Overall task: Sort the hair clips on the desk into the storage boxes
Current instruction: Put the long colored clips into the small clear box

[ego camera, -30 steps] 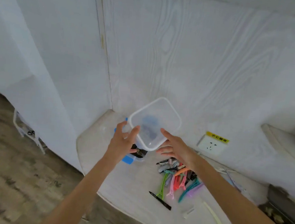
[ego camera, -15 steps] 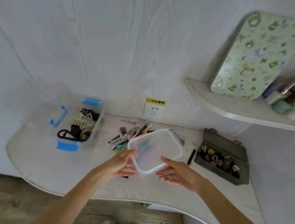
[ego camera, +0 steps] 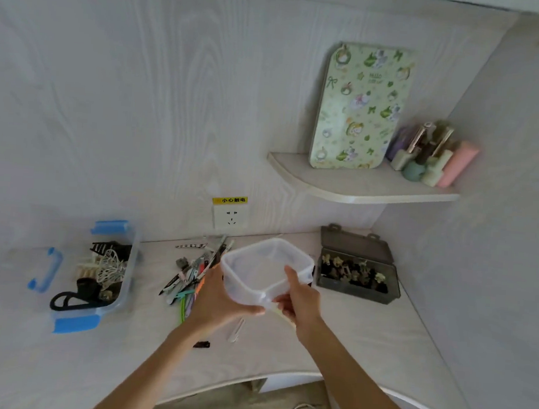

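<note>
I hold an empty translucent white storage box (ego camera: 258, 268) above the middle of the desk. My left hand (ego camera: 218, 300) grips its near left corner from below. My right hand (ego camera: 299, 298) grips its near right rim, thumb inside. Under and left of the box lies a pile of colourful long hair clips (ego camera: 191, 275). A clear box with blue latches (ego camera: 95, 274) at the left holds black and white claw clips. A dark grey box (ego camera: 358, 269) at the right holds small dark clips.
A small black clip (ego camera: 201, 344) and a pale clip (ego camera: 235, 329) lie near the desk's front edge (ego camera: 248, 377). A wall socket (ego camera: 230, 217) sits behind the pile. Above right, a shelf (ego camera: 360, 187) carries a green patterned tray and several bottles.
The translucent box has come from the far left, over the blue-latched box, to the middle of the desk. It now sits lower between both hands, and the view has swung right.
</note>
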